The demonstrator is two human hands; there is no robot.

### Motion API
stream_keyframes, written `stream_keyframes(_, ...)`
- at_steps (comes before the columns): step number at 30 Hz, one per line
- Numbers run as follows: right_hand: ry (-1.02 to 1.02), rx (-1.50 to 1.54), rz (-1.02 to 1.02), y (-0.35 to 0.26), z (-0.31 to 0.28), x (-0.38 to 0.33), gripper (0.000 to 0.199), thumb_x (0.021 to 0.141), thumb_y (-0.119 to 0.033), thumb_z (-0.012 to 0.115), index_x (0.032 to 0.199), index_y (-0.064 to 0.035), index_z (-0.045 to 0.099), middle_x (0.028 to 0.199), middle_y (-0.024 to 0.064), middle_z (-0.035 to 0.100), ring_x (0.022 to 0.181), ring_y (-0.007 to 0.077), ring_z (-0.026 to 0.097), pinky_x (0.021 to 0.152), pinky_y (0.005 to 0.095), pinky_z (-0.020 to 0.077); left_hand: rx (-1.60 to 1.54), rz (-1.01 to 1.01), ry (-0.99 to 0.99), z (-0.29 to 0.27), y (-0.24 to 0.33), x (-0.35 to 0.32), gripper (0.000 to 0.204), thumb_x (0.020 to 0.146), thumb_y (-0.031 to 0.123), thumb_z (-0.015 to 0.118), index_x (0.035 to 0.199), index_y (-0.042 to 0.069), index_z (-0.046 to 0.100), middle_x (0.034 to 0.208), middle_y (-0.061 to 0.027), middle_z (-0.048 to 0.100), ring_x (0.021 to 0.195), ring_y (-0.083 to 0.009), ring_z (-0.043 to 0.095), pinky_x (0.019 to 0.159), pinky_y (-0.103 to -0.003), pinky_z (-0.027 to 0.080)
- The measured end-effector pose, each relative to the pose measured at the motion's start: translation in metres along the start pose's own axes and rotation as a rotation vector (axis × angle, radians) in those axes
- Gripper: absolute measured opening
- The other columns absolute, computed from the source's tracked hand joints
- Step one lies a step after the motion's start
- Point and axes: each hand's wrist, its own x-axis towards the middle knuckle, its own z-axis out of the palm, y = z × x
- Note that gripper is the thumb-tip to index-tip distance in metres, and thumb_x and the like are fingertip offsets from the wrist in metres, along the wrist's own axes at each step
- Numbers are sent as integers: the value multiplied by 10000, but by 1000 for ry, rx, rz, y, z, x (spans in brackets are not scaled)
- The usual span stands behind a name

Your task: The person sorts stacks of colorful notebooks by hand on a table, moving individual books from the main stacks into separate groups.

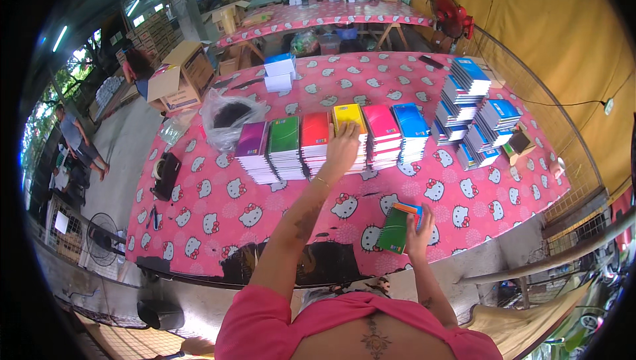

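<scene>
Open-sided and shed-like, the room has yellow sheeting on the right wall, a red fan (450,17), cardboard boxes (179,75) at the left and a second covered table (318,14) further back where other people sit. Nearer, the counter (218,207) is spread with a pink cloth printed with white cartoon cats, a fairly smooth, slightly wrinkled surface on which a book should slide easily. Across its middle runs a row of notebook stacks, purple (252,143), green (285,140), red (315,136), yellow (349,121), pink (382,128) and blue (411,125), with taller blue-covered piles (467,92) to the right and a small white pile (279,72) behind. The left hand (342,147) lies flat, fingers spread, on the yellow stack and grips nothing that I can see. The right hand (419,227) is closed around a small bundle of notebooks (397,227), green cover outermost, held upright near the counter's front edge; its grip wraps the bundle's right side (thumb position cannot be made out). These thin books are probably light singly, flexible rather than stiff, with glossy covers that may slip against each other, so a bundle is best pinched across its full thickness near the spine, and a single copy lifted by its edge. A crumpled clear plastic bag (228,118) and a black tape dispenser (164,173) sit left of the row.
</scene>
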Motion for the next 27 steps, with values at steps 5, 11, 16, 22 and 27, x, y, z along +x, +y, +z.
stream_keyframes(5, -178, 234, -123, -42, -11, 20, 794, 847, -216, 768, 1491, -19, 346, 1399, 206, 471, 1303, 328, 464, 1101, 446, 359, -287, 107, -114, -34, 77, -29, 130, 908, 148, 589, 986, 57, 640, 827, -107, 678, 765, -293, 680, 696, -469, 515)
stream_keyframes(11, -221, 792, 138, -47, -26, 20, 627, 848, -79, 688, 1414, -12, 429, 1308, 127, 559, 1195, 216, 550, 1000, 363, 454, -1189, -58, -644, -106, 110, -37, 457, 947, 297, 639, 1287, -5, 590, 1074, -244, 682, 957, -387, 679, 836, -430, 542)
stream_keyframes(16, -255, 777, 386, -50, -75, 36, 410, 839, -22, 633, 1235, 3, 531, 1085, 73, 645, 1016, 178, 623, 902, 334, 502, -580, 55, -183, -39, 46, -20, 480, 913, 216, 650, 1312, -32, 550, 1211, -239, 639, 1099, -387, 627, 939, -449, 500)
stream_keyframes(22, -634, 207, -23, -83, -96, 72, 232, 823, -9, 595, 1035, -69, 669, 989, 86, 678, 900, 268, 665, 850, 344, 520, -33, 281, -26, 26, 23, 15, 377, 829, 136, 639, 1178, -6, 636, 1163, -168, 656, 1154, -313, 587, 1032, -531, 409)
stream_keyframes(27, -944, -345, -359, -87, -76, 65, 292, 806, -13, 581, 1053, -121, 693, 1144, 112, 655, 1105, 335, 604, 1012, 468, 432, -155, 362, 123, 0, 49, 29, 189, 780, 59, 613, 960, 35, 665, 888, -113, 657, 849, -275, 640, 851, -434, 490)
